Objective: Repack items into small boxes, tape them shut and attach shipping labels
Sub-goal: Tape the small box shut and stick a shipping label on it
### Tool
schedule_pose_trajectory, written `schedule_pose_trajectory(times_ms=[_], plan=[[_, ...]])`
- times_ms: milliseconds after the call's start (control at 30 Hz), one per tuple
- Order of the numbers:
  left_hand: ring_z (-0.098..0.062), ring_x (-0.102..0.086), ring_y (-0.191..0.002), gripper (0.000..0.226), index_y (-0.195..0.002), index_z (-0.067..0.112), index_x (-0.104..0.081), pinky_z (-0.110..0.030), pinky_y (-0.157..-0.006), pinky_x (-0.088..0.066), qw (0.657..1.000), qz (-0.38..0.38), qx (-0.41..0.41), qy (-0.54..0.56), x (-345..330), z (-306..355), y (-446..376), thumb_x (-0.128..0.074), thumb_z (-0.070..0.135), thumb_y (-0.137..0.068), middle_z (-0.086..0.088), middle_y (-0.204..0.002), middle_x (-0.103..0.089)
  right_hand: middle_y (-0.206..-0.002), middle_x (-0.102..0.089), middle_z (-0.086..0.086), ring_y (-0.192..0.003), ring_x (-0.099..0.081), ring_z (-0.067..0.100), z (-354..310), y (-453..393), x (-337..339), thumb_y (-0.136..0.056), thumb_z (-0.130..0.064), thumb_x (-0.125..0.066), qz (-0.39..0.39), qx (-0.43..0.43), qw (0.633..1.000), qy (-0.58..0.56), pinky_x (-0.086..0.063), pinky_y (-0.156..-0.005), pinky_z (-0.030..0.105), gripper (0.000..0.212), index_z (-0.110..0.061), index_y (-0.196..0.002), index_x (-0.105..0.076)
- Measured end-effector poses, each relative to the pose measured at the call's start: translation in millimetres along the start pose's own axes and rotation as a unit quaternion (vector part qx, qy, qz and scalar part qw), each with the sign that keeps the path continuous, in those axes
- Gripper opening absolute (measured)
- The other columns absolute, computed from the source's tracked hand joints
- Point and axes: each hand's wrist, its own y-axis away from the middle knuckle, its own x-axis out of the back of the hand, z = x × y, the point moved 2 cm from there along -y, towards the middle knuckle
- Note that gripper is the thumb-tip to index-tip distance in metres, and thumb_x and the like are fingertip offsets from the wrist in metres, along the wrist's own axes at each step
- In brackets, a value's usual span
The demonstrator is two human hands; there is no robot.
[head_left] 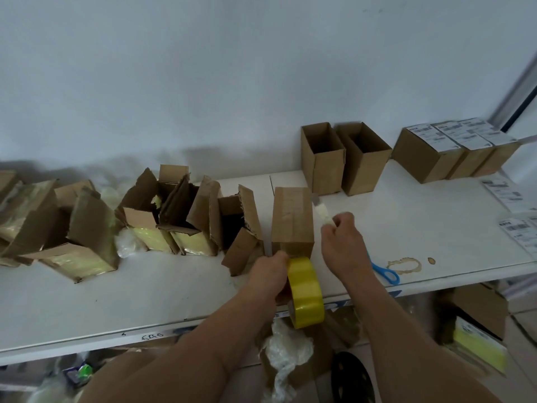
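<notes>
A closed small cardboard box [292, 216] lies on the white table [145, 292], with clear tape over its top. My left hand [268, 270] grips a yellow tape roll [306, 292] at the box's near end. My right hand [343, 242] is just right of the box and pinches a crumpled strip of tape [322, 212] that runs up toward the box's far corner. Blue-handled scissors [385, 271] lie on the table under my right wrist, partly hidden.
Two open empty boxes [343, 161] stand behind. Labelled closed boxes [447, 152] sit at the far right, with loose shipping labels [511, 207] nearby. Torn-open old boxes with yellow packs [162, 216] line the left. Plastic wrap and boxes lie below the table edge.
</notes>
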Motion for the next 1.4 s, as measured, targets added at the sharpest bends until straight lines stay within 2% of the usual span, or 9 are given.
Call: schedule_pose_trajectory(times_ms=[167,367,533,633,833,1033,1133,1300,1400], plan=[[-0.031,-0.067,-0.095,0.018,-0.108,0.022,-0.058,-0.046,-0.086,-0.057,1.0,0.009,-0.022,-0.007,-3,0,-2,-0.049,0.033,-0.098,-0.014,-0.106,-0.067,-0.091,-0.055,-0.003,-0.081,-0.055,0.014,-14,0,-13,-0.082,-0.052,-0.068,-0.134,0.132,0.98,0.072,-0.05,-0.069,0.03,0.043,-0.024,-0.11,-0.051],[-0.035,-0.064,-0.107,0.029,-0.111,0.016,-0.062,-0.053,-0.094,-0.052,0.996,0.007,-0.076,-0.043,-6,-4,-3,-0.049,0.033,-0.092,-0.013,-0.113,-0.067,-0.096,-0.05,-0.003,-0.087,-0.051,0.016,-8,-10,-15,-0.085,-0.054,-0.063,-0.114,0.167,0.96,0.196,-0.048,-0.077,0.035,0.039,-0.024,-0.108,-0.052],[-0.029,-0.066,-0.099,0.028,-0.101,0.03,-0.058,-0.05,-0.092,-0.054,0.997,-0.027,-0.051,-0.056,-5,-3,-5,-0.057,0.053,-0.086,-0.007,-0.108,-0.067,-0.093,-0.048,-0.002,-0.083,-0.051,0.017,-6,-12,-18,-0.086,-0.054,-0.062,-0.102,0.165,0.96,0.2,-0.048,-0.075,0.034,0.039,-0.021,-0.105,-0.054],[-0.028,-0.063,-0.103,0.035,-0.118,0.027,-0.056,-0.048,-0.095,-0.053,0.996,-0.032,-0.042,-0.071,-1,-4,-6,-0.055,0.05,-0.092,-0.006,-0.112,-0.065,-0.091,-0.049,-0.002,-0.081,-0.051,0.016,-8,-12,-20,-0.084,-0.052,-0.066,-0.11,0.162,0.964,0.18,-0.048,-0.074,0.035,0.036,-0.022,-0.1,-0.055],[-0.037,-0.066,-0.106,0.022,-0.111,0.02,-0.061,-0.051,-0.093,-0.054,0.998,-0.062,0.016,0.027,-5,-12,-6,-0.058,0.035,-0.096,-0.019,-0.113,-0.067,-0.092,-0.05,-0.002,-0.082,-0.052,0.016,-8,-13,-18,-0.085,-0.051,-0.065,-0.109,0.16,0.966,0.171,-0.048,-0.075,0.034,0.035,-0.023,-0.104,-0.056],[-0.04,-0.069,-0.092,0.032,-0.109,0.011,-0.068,-0.051,-0.082,-0.055,0.99,-0.033,0.038,0.133,-15,-22,-3,-0.064,0.031,-0.085,-0.024,-0.101,-0.069,-0.097,-0.057,-0.001,-0.09,-0.056,0.017,-14,-3,10,-0.101,-0.053,-0.029,-0.12,0.17,0.967,0.144,-0.046,-0.078,0.034,0.045,-0.022,-0.118,-0.057],[-0.037,-0.068,-0.085,0.029,-0.11,0.011,-0.066,-0.049,-0.074,-0.056,0.988,-0.024,0.038,0.144,-19,-21,1,-0.06,0.029,-0.088,-0.021,-0.097,-0.066,-0.092,-0.057,-0.006,-0.088,-0.055,0.014,-15,15,31,-0.104,-0.043,-0.027,-0.148,0.169,0.959,0.172,-0.045,-0.079,0.032,0.037,-0.027,-0.114,-0.059],[-0.028,-0.057,-0.096,0.035,-0.123,0.008,-0.06,-0.044,-0.094,-0.05,0.998,0.009,-0.034,0.059,-18,-21,0,-0.051,0.026,-0.094,-0.01,-0.107,-0.06,-0.101,-0.066,-0.003,-0.085,-0.054,0.009,-7,38,47,-0.103,-0.033,-0.042,-0.164,0.129,0.961,0.182,-0.042,-0.07,0.021,0.027,-0.024,-0.111,-0.066],[-0.034,-0.061,-0.11,0.036,-0.123,0.011,-0.06,-0.048,-0.099,-0.05,0.997,0.011,-0.034,0.063,-18,-20,6,-0.053,0.028,-0.092,-0.012,-0.116,-0.063,-0.097,-0.066,0.003,-0.08,-0.055,0.015,-8,43,54,-0.102,-0.042,-0.043,-0.16,0.065,0.977,0.126,-0.044,-0.067,0.026,0.027,-0.023,-0.103,-0.063]])
